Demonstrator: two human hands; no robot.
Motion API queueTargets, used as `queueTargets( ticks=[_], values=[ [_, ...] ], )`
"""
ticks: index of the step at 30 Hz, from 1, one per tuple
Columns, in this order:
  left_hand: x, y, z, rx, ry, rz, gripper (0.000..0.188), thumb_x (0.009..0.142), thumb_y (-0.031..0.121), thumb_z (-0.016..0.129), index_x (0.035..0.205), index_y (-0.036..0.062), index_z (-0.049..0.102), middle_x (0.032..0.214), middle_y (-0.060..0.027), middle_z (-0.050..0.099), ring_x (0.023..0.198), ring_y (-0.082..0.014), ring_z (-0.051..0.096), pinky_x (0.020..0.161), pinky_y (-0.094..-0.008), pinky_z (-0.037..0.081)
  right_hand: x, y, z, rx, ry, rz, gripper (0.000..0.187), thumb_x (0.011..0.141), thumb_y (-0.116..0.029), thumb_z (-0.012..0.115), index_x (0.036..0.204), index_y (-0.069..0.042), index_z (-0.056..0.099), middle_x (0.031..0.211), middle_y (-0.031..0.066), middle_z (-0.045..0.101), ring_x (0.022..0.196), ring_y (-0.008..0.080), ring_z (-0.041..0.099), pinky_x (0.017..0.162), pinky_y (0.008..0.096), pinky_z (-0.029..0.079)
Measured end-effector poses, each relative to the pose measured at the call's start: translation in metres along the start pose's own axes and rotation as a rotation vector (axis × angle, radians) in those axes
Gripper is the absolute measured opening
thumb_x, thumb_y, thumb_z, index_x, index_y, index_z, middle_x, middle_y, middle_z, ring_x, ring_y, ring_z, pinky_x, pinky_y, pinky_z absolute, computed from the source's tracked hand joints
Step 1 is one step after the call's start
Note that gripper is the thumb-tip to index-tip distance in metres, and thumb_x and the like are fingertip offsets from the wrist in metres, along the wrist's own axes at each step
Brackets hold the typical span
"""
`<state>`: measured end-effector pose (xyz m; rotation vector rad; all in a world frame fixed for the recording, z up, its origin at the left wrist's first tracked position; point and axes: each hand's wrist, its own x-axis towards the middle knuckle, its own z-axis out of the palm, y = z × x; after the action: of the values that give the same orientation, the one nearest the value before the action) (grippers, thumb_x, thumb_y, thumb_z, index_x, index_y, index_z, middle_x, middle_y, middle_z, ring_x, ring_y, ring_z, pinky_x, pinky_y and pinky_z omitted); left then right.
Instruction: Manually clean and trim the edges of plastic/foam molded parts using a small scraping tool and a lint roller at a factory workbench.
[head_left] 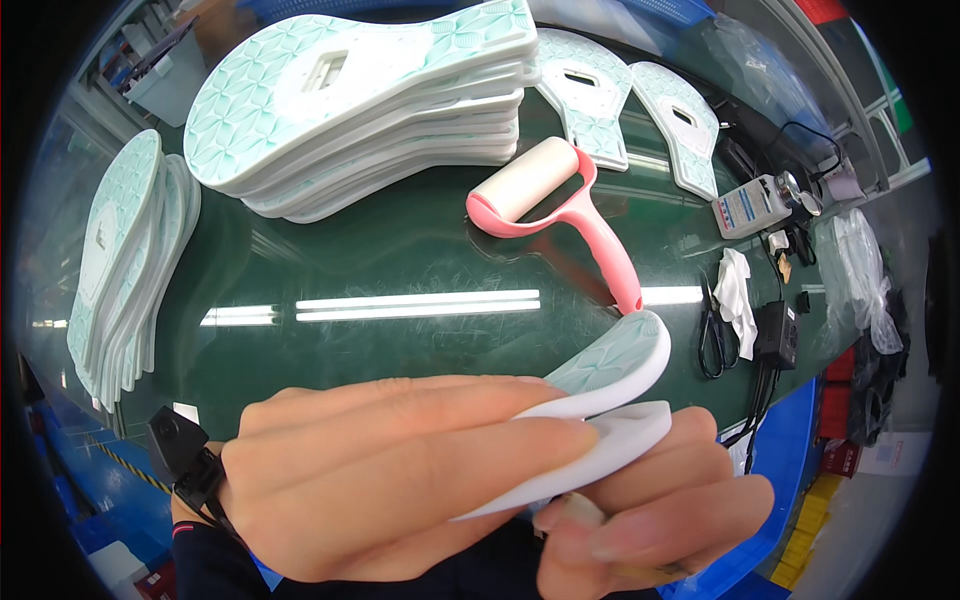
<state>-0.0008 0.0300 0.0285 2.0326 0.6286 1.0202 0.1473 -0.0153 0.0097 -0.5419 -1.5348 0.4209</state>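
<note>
Close in front of me, my left hand (pixel 390 470) is closed on two curved white plastic panels, its fingers running along and between them. The upper panel (pixel 615 365) shows a mint-green embossed pattern; only the smooth white edge of the lower panel (pixel 590 465) is plain to see. My right hand (pixel 660 510) curls around the lower panel from the right, with fingers bent and slightly blurred. Much of both panels is hidden behind my hands. Just beyond them lies a sticky roller (pixel 600 225) with a pink handle and a white roll.
A tall stack of patterned panels (pixel 400 110) stands at the back; a smaller stack (pixel 130 270) leans at left. Two single panels (pixel 590 95) (pixel 685 125) lie back right. Scissors (pixel 712 335), a white tissue (pixel 736 300), a black adapter (pixel 776 335) and a boxy device (pixel 755 207) line the right side.
</note>
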Motion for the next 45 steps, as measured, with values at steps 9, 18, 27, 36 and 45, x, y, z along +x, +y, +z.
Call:
queueTargets(
  ticks=[9, 18, 27, 36, 45],
  values=[
    [0.002, 0.009, -0.004, 0.053, -0.110, -0.119, 0.027, 0.062, -0.008, 0.058, 0.086, 0.0026, 0.063, 0.089, -0.0179, 0.063, 0.075, -0.0264, 0.065, 0.063, -0.0289, 0.053, -0.007, 0.012, 0.006, 0.056, 0.181, -0.025, 0.020, 0.066, 0.011, 0.061, 0.081, 0.003, 0.050, 0.055, 0.0095, 0.052, 0.043, 0.0122, 0.049, 0.042, 0.0181, 0.037],
    [0.002, 0.007, 0.000, 0.103, -0.063, -0.075, 0.034, 0.056, -0.005, 0.068, 0.088, 0.0055, 0.063, 0.088, -0.0154, 0.064, 0.076, -0.0256, 0.065, 0.063, -0.0288, 0.053, 0.007, -0.001, -0.005, 0.160, -0.073, 0.044, 0.025, 0.066, 0.011, 0.059, 0.083, -0.003, 0.046, 0.063, 0.0093, 0.053, 0.049, 0.0161, 0.051, 0.047, 0.0233, 0.040],
    [-0.004, 0.006, 0.006, 0.067, 0.042, -0.111, 0.031, 0.056, -0.005, 0.069, 0.085, 0.0066, 0.065, 0.087, -0.0135, 0.065, 0.076, -0.0257, 0.065, 0.065, -0.0294, 0.052, 0.006, -0.005, -0.012, 0.003, -0.213, 0.290, 0.028, 0.068, 0.008, 0.058, 0.086, -0.007, 0.042, 0.068, 0.0087, 0.052, 0.059, 0.0184, 0.054, 0.059, 0.0278, 0.046],
    [-0.001, 0.004, 0.003, 0.067, 0.030, -0.114, 0.028, 0.058, -0.006, 0.068, 0.084, 0.0033, 0.065, 0.085, -0.0143, 0.065, 0.074, -0.0255, 0.065, 0.063, -0.0278, 0.052, 0.011, -0.008, -0.002, -0.005, -0.089, 0.351, 0.027, 0.067, 0.009, 0.060, 0.083, -0.005, 0.044, 0.065, 0.0083, 0.050, 0.057, 0.0189, 0.052, 0.058, 0.0268, 0.044],
    [-0.002, 0.001, 0.002, 0.069, 0.044, -0.141, 0.025, 0.060, -0.006, 0.066, 0.084, 0.0031, 0.065, 0.084, -0.0143, 0.065, 0.073, -0.0250, 0.065, 0.062, -0.0275, 0.052, 0.001, 0.013, 0.010, 0.249, 0.187, 0.247, 0.023, 0.052, 0.012, 0.064, 0.073, 0.007, 0.056, 0.053, 0.0128, 0.051, 0.044, 0.0238, 0.051, 0.043, 0.0288, 0.040]
  ],
)
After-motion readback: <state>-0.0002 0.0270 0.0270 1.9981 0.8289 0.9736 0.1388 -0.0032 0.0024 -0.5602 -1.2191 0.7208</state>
